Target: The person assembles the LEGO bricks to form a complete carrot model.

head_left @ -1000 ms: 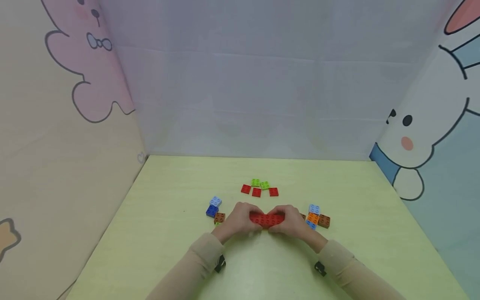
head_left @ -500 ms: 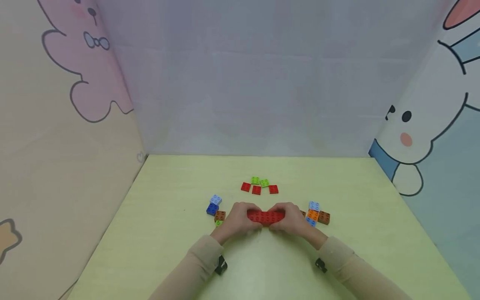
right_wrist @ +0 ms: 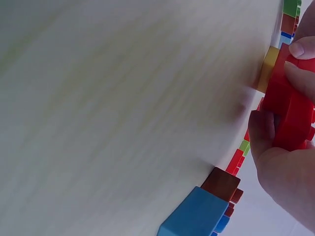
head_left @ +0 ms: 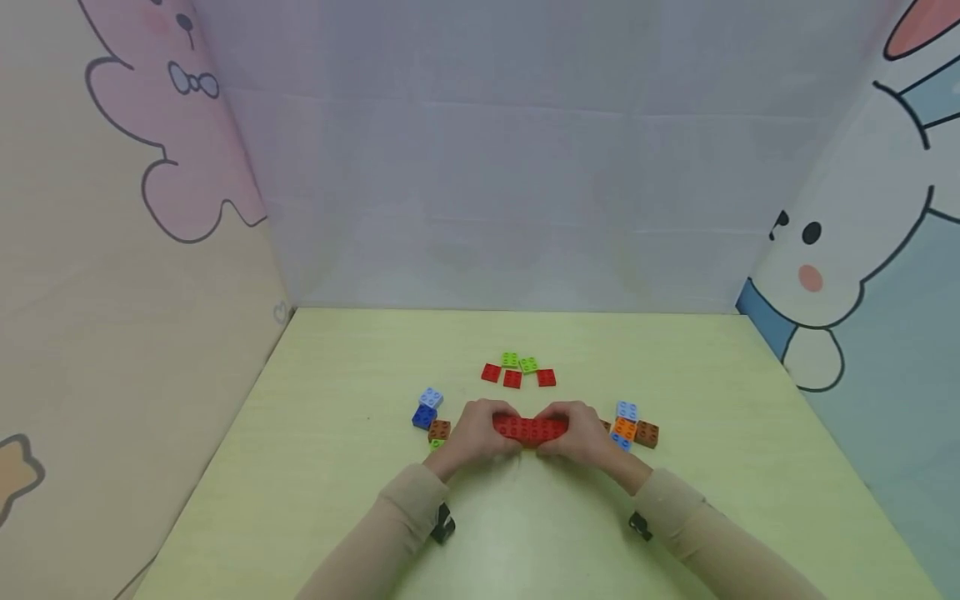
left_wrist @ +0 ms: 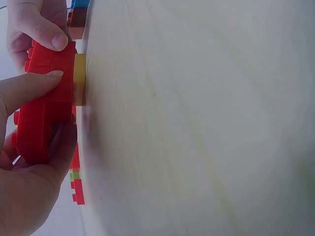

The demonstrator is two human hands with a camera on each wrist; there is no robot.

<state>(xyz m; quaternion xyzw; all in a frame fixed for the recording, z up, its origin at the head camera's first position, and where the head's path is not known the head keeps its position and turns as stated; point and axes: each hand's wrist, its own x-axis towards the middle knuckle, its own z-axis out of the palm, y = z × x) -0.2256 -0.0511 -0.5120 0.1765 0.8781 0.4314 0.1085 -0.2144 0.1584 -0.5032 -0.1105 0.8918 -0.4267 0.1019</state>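
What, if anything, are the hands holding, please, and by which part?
The left hand grips the long red block by its left end, the right hand by its right end.

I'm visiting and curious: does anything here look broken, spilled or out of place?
Nothing stands out. The left hand and right hand grip red blocks with a yellow block beneath; other blocks sit in small groups on the table, none visibly broken.

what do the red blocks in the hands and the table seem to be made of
Red blocks: probably hard plastic, smooth with a slight sheen, from the moulded studs and crisp edges. Table: perhaps wood or laminate, smooth-looking; faint grain-like streaks don't settle which.
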